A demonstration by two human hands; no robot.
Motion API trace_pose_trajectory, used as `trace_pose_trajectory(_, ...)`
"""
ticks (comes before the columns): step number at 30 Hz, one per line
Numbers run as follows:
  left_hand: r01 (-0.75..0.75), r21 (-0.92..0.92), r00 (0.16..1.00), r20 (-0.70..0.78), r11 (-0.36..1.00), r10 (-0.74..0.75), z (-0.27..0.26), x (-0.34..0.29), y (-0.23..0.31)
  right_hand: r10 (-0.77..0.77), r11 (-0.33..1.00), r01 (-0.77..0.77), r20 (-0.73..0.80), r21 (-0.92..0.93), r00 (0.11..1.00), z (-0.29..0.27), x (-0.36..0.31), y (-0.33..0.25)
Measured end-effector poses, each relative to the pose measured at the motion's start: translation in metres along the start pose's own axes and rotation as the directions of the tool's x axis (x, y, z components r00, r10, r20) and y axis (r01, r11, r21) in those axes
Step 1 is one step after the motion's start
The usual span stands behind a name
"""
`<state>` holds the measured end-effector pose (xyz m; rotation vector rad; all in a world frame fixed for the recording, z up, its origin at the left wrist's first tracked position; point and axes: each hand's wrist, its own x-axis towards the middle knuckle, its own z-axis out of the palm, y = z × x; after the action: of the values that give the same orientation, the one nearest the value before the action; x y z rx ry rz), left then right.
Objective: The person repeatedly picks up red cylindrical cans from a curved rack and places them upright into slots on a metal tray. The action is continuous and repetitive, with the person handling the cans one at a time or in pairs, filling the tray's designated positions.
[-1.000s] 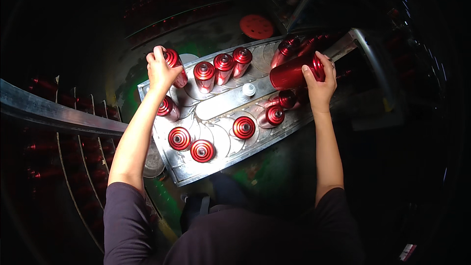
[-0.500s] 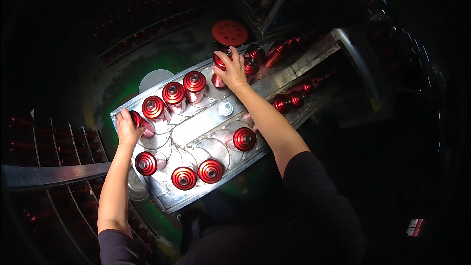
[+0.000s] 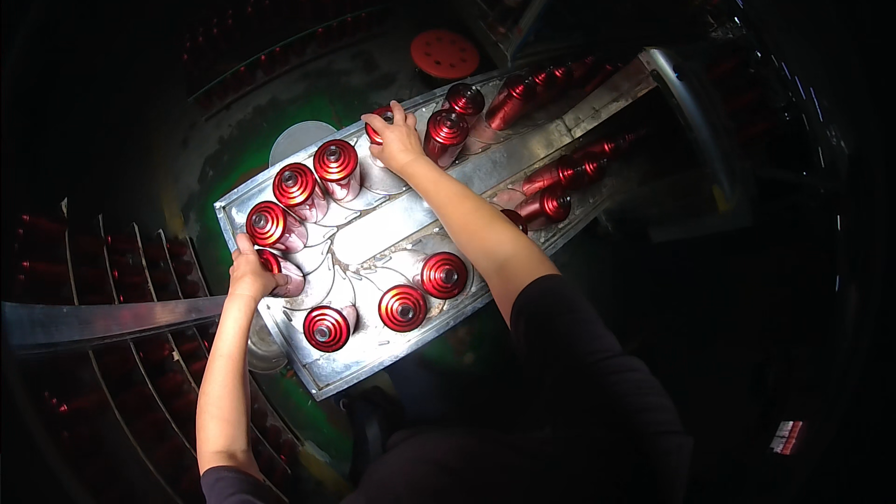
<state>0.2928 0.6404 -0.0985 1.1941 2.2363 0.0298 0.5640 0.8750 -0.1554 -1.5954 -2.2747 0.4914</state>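
Note:
My left hand (image 3: 250, 274) is closed around a glossy red bottle-like piece (image 3: 270, 261) at the left end of a metal conveyor (image 3: 373, 235). Farther back, the fingers of my right hand (image 3: 399, 143) curl over the top of another such piece (image 3: 380, 121), which they partly hide. Between my hands, along the far lane, stand three red pieces with ringed, stepped tops (image 3: 296, 185). Several more stand upright in the near lane (image 3: 402, 307). To the right of my right hand, others follow, among them a tall one (image 3: 446, 131).
A red round stool (image 3: 445, 54) with holes stands beyond the conveyor. Dark racks with red pieces are at the far left (image 3: 280, 42) and near left. A curved metal bar (image 3: 112, 322) reaches in from the left; a metal arch (image 3: 686, 121) crosses the conveyor's right end.
The far-lane pieces have shifted left and around the end; near-lane ones have moved right. My right hand has moved left with its piece, my left hand slightly nearer. A white cap-like thing no longer shows.

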Motion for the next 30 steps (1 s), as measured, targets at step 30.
trace_pose_trajectory(30,-0.092,-0.799,0.946,-0.256,0.594,-0.198,0.018,-0.286,-0.128,-0.104,0.985,0.092,-0.080,-0.144,0.991,-0.048,-0.024,-0.026)
